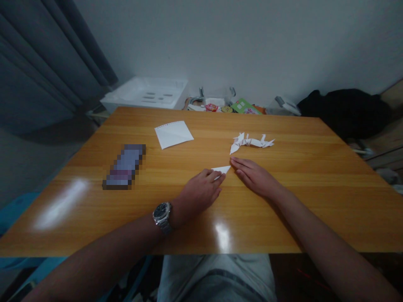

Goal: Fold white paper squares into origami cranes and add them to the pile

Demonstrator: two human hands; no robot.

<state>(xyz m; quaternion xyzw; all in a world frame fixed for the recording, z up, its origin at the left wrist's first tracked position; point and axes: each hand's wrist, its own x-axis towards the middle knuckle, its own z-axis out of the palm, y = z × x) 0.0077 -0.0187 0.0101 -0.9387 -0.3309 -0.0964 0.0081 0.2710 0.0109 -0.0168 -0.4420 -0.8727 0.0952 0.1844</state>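
Folded white paper triangle (221, 169), lying on a wooden tabletop (292, 201), its near end under the fingers of the left hand (201, 191); whether they grip it cannot be told. Right hand (255, 178): flat, open, empty, fingertips just beside the triangle's point. Nearby: folded paper model (252, 141), square white sheet (174, 134), pixelated object (124, 167).
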